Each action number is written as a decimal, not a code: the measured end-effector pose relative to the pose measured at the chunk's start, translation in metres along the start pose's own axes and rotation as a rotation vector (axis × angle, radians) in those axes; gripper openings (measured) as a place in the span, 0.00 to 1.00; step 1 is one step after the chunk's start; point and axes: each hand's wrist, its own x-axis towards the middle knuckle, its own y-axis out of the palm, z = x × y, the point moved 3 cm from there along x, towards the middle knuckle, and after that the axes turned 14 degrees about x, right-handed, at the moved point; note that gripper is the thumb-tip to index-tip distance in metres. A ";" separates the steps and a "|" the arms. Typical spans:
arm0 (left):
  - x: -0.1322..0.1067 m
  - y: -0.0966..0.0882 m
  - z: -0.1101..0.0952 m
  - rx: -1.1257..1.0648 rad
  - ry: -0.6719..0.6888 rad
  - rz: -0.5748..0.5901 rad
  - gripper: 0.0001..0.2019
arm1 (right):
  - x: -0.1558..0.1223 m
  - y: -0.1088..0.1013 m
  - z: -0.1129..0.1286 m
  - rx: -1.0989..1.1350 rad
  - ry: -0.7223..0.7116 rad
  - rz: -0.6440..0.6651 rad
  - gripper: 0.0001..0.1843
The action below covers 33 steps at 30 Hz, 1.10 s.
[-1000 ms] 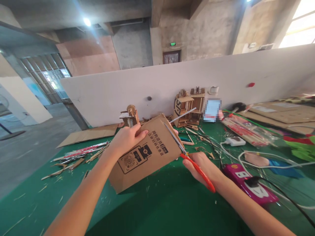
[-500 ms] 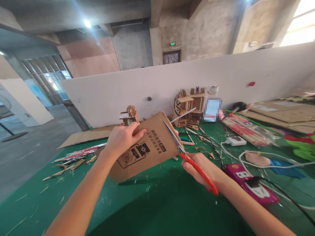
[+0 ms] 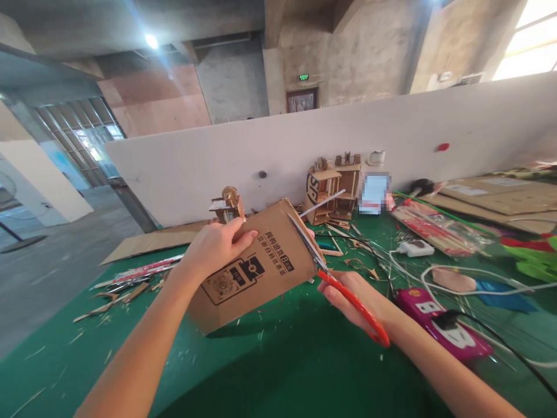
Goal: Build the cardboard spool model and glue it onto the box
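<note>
My left hand (image 3: 220, 247) grips a brown piece of cardboard (image 3: 243, 305) by its upper left edge, thumb on the printed face. Black print and a square code show on that face, and the piece is tilted above the table. Wrapped round the red handles of a pair of scissors (image 3: 357, 305) is my right hand (image 3: 354, 296). The blades lie along the right end of the cardboard, one in front of it, while the other juts out behind at the upper right. My left fingers behind the cardboard are hidden.
Small cardboard structures (image 3: 328, 188) and a blurred-out upright screen (image 3: 374, 193) stand by the white partition (image 3: 195, 168). A purple power strip (image 3: 444, 325) with cables lies right of my right hand. Wood scraps (image 3: 126, 293) and packets of sticks (image 3: 444, 226) lie on the green table (image 3: 261, 371).
The cardboard's lower left end has swung slightly down and left. Both hands keep their grips, and the scissors stay at the right end with little movement.
</note>
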 end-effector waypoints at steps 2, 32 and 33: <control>0.000 0.001 0.000 -0.025 -0.008 0.037 0.17 | 0.000 0.001 -0.001 0.001 0.008 -0.008 0.28; -0.001 -0.006 -0.004 -0.062 -0.015 0.016 0.17 | 0.000 -0.006 -0.007 -0.263 0.048 -0.204 0.28; -0.001 -0.006 -0.004 -0.061 -0.016 0.012 0.17 | 0.000 -0.005 -0.007 -0.262 0.051 -0.204 0.28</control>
